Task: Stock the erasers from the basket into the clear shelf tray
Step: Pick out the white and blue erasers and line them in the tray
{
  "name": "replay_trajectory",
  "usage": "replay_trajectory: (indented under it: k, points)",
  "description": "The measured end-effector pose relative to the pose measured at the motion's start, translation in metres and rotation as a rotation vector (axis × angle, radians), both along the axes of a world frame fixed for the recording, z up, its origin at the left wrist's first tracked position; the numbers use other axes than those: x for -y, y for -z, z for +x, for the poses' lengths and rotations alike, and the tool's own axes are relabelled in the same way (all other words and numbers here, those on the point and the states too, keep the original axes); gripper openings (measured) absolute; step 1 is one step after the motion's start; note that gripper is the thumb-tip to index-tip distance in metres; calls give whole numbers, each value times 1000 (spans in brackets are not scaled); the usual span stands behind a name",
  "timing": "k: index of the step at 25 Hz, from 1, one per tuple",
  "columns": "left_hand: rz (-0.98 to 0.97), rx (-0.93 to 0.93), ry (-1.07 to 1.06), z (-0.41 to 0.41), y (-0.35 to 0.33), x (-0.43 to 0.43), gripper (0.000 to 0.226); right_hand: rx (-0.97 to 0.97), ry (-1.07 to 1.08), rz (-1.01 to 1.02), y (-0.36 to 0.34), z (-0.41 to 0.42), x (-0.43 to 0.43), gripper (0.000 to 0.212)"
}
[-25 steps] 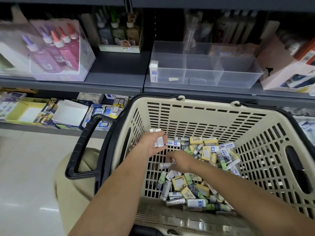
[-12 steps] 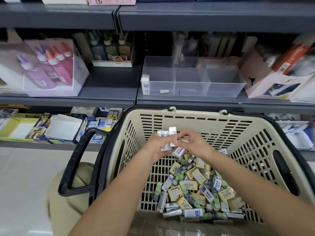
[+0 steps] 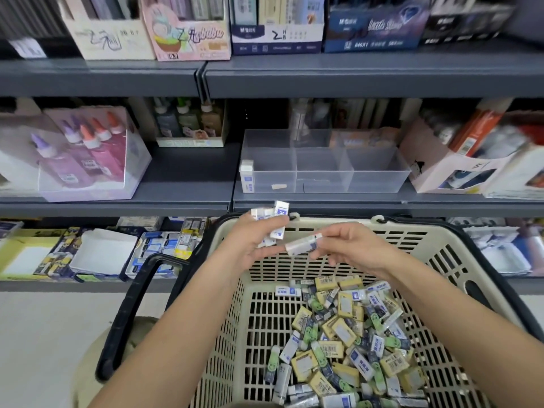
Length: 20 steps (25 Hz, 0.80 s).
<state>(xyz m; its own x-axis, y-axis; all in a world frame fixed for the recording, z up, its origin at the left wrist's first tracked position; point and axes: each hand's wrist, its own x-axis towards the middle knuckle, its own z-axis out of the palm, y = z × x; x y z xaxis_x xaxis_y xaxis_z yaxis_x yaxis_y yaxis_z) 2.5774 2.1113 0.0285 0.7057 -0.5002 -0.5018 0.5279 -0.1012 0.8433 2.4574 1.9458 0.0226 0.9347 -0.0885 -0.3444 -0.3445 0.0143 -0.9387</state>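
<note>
A beige slotted basket [image 3: 418,240] with black handles holds a heap of loose erasers [image 3: 347,346] in white, yellow and green wrappers. Above its far rim my left hand [image 3: 250,242] grips several white erasers [image 3: 272,222] with blue labels, their ends sticking up past my fingers. My right hand [image 3: 347,245] pinches one white eraser [image 3: 303,245] lying sideways, its end close to my left palm. The clear shelf tray [image 3: 376,178] stands on the middle shelf behind the basket. It has three compartments, and one white eraser [image 3: 246,175] stands upright at its left front corner.
A pink display box of glue bottles [image 3: 88,154] stands left of the tray, and a pink carton [image 3: 447,169] right of it. Boxed stationery [image 3: 188,30] lines the top shelf. More packs [image 3: 164,245] fill the lower shelf at left. Pale floor [image 3: 44,334] lies lower left.
Both hands rose from the eraser heap to the basket's far rim. My right hand took one eraser out and brought it beside the bunch in my left hand. The view tilted upward.
</note>
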Motion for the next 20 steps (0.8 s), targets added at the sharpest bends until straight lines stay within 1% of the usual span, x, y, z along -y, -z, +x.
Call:
replay_trajectory:
  k: [2,4,7,9,13,16,18,20]
  points:
    - [-20,90,-27,1,0,-2,23,42,26,-75,-7,7,0,14]
    - [-35,140,-74,3,0,-6,19,74,53,-104,-14,16,-1,9]
    - [-87,181,-149,17,-4,-9,30,120,105,-119,-23,34,-3,6]
    - [-133,194,-237,32,-9,-5,36,172,174,-164,-30,53,-5,8]
    - [-162,197,-449,56,-12,4,33,301,311,-294,-47,101,-3,7]
    - [-176,220,-499,64,-4,5,29,288,346,-418,-52,133,6,8]
    - [-187,243,-497,67,-1,5,27,272,349,-462,-53,153,10,16]
    - [-178,266,-501,69,0,5,28,247,357,-536,-53,170,12,20]
